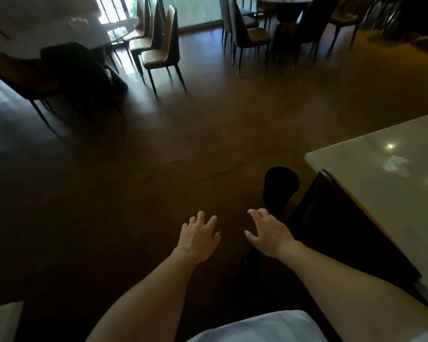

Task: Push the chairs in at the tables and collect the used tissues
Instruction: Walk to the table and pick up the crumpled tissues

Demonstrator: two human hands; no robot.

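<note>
My left hand (199, 234) and my right hand (269, 233) are held out over the dark floor, fingers spread, holding nothing. Just right of my right hand a dark chair (336, 218) stands tucked against a pale table (386, 191). A crumpled white tissue (394, 164) lies on that tabletop. A tan-seated chair (162, 50) stands out from the white table (47, 33) at the far left, beside two similar chairs. A dark chair (77, 70) stands closer at that table.
A dark round bin (281, 187) stands on the floor beyond my right hand, by the table's corner. More dark chairs (247, 33) ring a table (279, 0) at the back right. Open brown floor lies between the tables. Bright windows at the back.
</note>
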